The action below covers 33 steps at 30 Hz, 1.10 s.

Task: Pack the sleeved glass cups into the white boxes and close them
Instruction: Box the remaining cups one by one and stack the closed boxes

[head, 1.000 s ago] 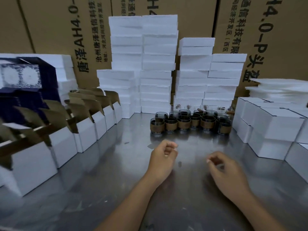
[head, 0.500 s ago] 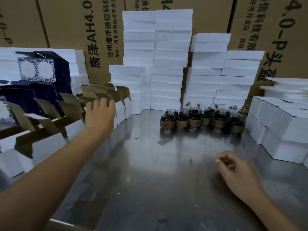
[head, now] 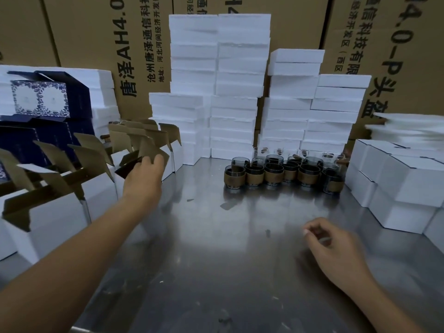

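Note:
Several glass cups with brown sleeves [head: 274, 175] stand in rows at the back of the steel table [head: 216, 248]. A row of open white boxes [head: 60, 212] with brown flaps up runs along the left side. My left hand [head: 144, 175] reaches into that row and grips the raised flap of one open white box [head: 150, 146]. My right hand [head: 334, 246] rests low over the table at the right, fingers loosely curled, holding nothing. Closed white boxes [head: 408, 179] are stacked at the right.
White foam slabs [head: 240, 92] are piled high at the back, in front of large brown cartons [head: 120, 44]. Dark blue patterned gift boxes [head: 40, 99] sit at the far left. More foam sheets [head: 408, 126] lie on the closed boxes at right.
My left hand went from the table's middle out to the left row of open boxes and took hold of a flap. My right hand stayed almost still.

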Motion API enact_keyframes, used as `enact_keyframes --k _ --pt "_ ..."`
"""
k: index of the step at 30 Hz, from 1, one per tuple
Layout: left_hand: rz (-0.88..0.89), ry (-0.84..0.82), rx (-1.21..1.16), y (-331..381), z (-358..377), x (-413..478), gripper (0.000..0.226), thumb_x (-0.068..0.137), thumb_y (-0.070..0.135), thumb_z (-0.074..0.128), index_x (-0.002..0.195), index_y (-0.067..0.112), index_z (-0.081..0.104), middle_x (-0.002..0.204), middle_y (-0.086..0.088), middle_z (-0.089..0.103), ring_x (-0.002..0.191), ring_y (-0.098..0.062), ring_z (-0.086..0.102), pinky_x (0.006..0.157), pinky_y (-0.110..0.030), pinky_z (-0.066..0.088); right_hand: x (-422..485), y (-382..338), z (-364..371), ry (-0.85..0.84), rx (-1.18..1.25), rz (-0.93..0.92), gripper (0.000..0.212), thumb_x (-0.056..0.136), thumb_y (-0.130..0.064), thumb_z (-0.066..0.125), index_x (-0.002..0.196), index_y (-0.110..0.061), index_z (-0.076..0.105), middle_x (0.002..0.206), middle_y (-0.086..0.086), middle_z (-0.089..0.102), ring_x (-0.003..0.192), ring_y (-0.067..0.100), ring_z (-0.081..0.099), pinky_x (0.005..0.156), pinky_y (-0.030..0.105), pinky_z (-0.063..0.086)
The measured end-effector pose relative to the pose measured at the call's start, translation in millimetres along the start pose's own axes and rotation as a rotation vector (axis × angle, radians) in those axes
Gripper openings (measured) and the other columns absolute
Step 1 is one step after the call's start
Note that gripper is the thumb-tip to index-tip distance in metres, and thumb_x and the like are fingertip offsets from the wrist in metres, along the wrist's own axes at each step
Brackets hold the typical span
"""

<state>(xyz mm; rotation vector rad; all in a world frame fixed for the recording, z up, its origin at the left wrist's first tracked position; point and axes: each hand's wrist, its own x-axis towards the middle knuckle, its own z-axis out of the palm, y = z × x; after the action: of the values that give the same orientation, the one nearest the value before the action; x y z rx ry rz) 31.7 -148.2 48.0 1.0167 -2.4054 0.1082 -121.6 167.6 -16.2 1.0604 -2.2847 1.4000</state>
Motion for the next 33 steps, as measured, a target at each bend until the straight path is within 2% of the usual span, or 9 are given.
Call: enact_keyframes --k 4,11,14,17,20,23,27,31,33 --pt "0.044 0.079 -0.252 24.8 -7.8 -4.5 0.046 0.077 -0.017 0.055 0.115 0.007 0.048 0.112 -0.017 0.053 0.096 -0.034 0.053 0.08 -0.047 0.051 0.2 1.5 0.6 -0.022 0.026 0.005 0.025 0.084 -0.002 0.063 0.069 -0.022 0.06 0.068 -0.006 0.063 0.071 0.004 0.057 0.059 0.011 0.039" --pt "-0.013 0.087 -0.814 104.8 -20.2 -26.0 0.041 0.079 -0.01 0.05 0.103 0.022 0.055 0.082 0.007 0.053 0.074 -0.011 0.051 0.063 -0.024 0.042 -0.9 0.8 1.9 -0.037 0.035 -0.001 0.025 0.084 -0.002 0.063 0.071 -0.023 0.059 0.069 -0.006 0.063 0.07 0.004 0.056 0.059 0.01 0.038" --pt "-0.069 -0.034 -1.052 138.5 -17.9 -40.7 0.034 0.081 -0.005 0.053 0.095 0.025 0.054 0.074 0.007 0.054 0.067 -0.008 0.051 0.055 -0.018 0.04 -1.7 -2.0 2.0 -0.023 0.088 0.024 0.024 0.082 -0.009 0.069 0.09 -0.029 0.058 0.083 -0.007 0.062 0.079 0.002 0.057 0.067 0.007 0.039" --pt "-0.126 -0.121 -1.222 164.5 -17.1 -52.7 0.031 0.082 -0.003 0.057 0.091 0.027 0.055 0.074 0.004 0.056 0.069 -0.014 0.056 0.059 -0.023 0.047 -3.1 -3.9 1.5 -0.119 0.138 0.082 0.058 0.075 -0.03 0.075 0.122 -0.037 0.042 0.113 -0.02 0.05 0.104 -0.007 0.048 0.079 0.008 0.038" --pt "-0.13 -0.154 -1.296 183.4 -18.8 -61.2 0.033 0.082 -0.003 0.059 0.084 0.029 0.054 0.073 0.004 0.056 0.064 -0.01 0.055 0.056 -0.021 0.047 -2.6 -4.0 2.0 -0.172 0.137 0.105 0.092 0.068 -0.04 0.08 0.14 -0.038 0.024 0.13 -0.022 0.036 0.119 -0.008 0.037 0.091 0.02 0.033" --pt "-0.085 -0.169 -1.306 196.2 -20.2 -68.5 0.034 0.082 -0.002 0.06 0.082 0.031 0.052 0.071 0.006 0.056 0.061 -0.006 0.053 0.051 -0.01 0.043 1.1 -1.2 2.8 -0.188 0.205 0.115 0.105 0.064 -0.039 0.082 0.144 -0.039 0.014 0.136 -0.02 0.032 0.124 -0.005 0.032 0.09 0.013 0.03" --pt "-0.02 -0.159 -1.25 208.5 -19.0 -75.2 0.032 0.083 0.001 0.062 0.083 0.031 0.052 0.073 0.007 0.055 0.063 -0.004 0.053 0.055 -0.008 0.045 8.0 2.4 5.9 -0.195 0.265 0.132 0.107 0.063 -0.039 0.083 0.145 -0.037 0.014 0.128 -0.026 0.038 0.114 -0.016 0.037 0.074 -0.003 0.037" --pt "0.04 -0.169 -1.271 215.7 -16.9 -79.6 0.033 0.084 0.002 0.062 0.081 0.033 0.051 0.075 0.004 0.057 0.064 -0.007 0.054 0.07 -0.022 0.052 16.0 7.9 7.4 -0.165 0.23 0.141 0.101 0.064 -0.029 0.083 0.143 -0.034 0.02 0.13 -0.013 0.038 0.107 -0.012 0.045 0.067 0.006 0.045" --pt "0.095 -0.144 -1.279 212.8 -15.4 -80.8 0.031 0.085 0.002 0.06 0.082 0.032 0.052 0.073 0.005 0.057 0.061 -0.001 0.052 0.066 -0.012 0.047 21.2 12.6 6.2 -0.138 0.188 0.14 0.103 0.064 -0.026 0.084 0.144 -0.028 0.02 0.131 -0.009 0.037 0.106 -0.002 0.048 0.069 0.009 0.045"
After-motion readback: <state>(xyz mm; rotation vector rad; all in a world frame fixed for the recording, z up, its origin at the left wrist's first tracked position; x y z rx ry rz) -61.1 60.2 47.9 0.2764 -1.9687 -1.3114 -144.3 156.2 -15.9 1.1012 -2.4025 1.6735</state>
